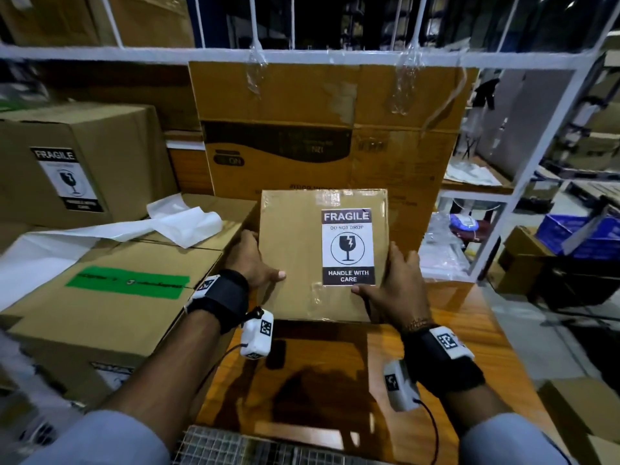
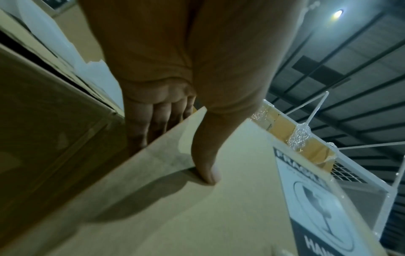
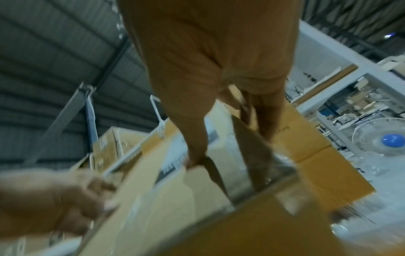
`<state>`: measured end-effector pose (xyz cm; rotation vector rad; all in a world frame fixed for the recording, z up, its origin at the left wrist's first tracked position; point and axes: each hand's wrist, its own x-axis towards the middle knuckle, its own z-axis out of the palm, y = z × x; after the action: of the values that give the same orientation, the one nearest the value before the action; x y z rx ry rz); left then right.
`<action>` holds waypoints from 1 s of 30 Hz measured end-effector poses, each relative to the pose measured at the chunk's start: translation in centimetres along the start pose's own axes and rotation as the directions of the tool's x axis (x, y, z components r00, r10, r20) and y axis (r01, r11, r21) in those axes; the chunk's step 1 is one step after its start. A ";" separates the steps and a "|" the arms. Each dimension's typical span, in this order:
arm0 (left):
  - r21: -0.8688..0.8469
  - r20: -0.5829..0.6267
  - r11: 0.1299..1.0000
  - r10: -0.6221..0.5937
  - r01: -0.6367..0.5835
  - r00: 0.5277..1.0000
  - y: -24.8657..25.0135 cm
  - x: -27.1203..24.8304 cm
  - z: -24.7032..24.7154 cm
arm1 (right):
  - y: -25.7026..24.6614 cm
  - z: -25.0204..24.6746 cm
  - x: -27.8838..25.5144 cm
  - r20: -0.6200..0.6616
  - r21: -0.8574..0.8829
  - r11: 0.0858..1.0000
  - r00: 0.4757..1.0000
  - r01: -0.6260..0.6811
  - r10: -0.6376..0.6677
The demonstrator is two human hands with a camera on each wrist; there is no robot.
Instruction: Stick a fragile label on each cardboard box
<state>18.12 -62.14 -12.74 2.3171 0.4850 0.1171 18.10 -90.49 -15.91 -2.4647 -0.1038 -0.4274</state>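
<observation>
Warehouse bay, dim, white wire caging and steel roof ribs behind; glossy orange-brown wooden bench (image 1: 446,317) in the middle. Far left: large brown cardboard box with a black-and-white fragile sticker (image 1: 67,178) already on its front face. Below it, low brown carton with a green tape strip (image 1: 127,282), crumpled white backing paper (image 1: 174,223) strewn over its top.

Left hand (image 1: 250,260) gripping the left edge of the small flat brown cardboard box (image 1: 292,250), thumb (image 2: 206,166) flat on the front face, fingers (image 2: 153,119) wrapped behind the edge. Box held upright above the bench, between both hands, clear tape along top and bottom. Black-and-white fragile label (image 1: 348,246) stuck on the right half of its face, reading FRAGILE, DO NOT DROP, HANDLE WITH CARE, with a broken-glass symbol. Behind the box: tall worn brown carton with a dark printed band (image 1: 302,135), taped to the white rail above.

Right hand (image 1: 399,283) clasping the right edge, thumb just below the label's lower right corner; fingers probably curled behind the side, though blurred in the right wrist view. Further right: white shelving frame (image 1: 523,176), blue plastic crate (image 1: 590,236), white pedestal fan with a blue hub (image 3: 385,140).
</observation>
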 end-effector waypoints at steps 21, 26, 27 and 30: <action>0.338 -0.083 0.920 0.241 -0.200 0.967 -3.7 3.0 1.5 | 1.3 11.7 -2.0 0.218 0.138 0.986 0.974 -0.094 0.062; 0.670 0.108 0.703 0.226 -0.238 0.968 -4.2 3.8 1.0 | 0.5 13.2 -1.2 0.241 0.161 0.981 0.968 -0.104 0.063; 0.702 0.115 0.674 0.213 -0.232 0.970 -4.1 3.9 0.9 | 0.7 14.0 -0.8 0.238 0.164 0.983 0.970 -0.088 0.048; 0.749 0.131 0.629 0.170 -0.210 0.977 -3.9 4.4 0.6 | 0.8 15.7 -0.3 0.205 0.122 0.989 0.977 -0.085 0.059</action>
<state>21.09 -58.32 -16.17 3.2076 0.2763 -0.0633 22.34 -81.71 -28.30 -2.3680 -0.1213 -0.1342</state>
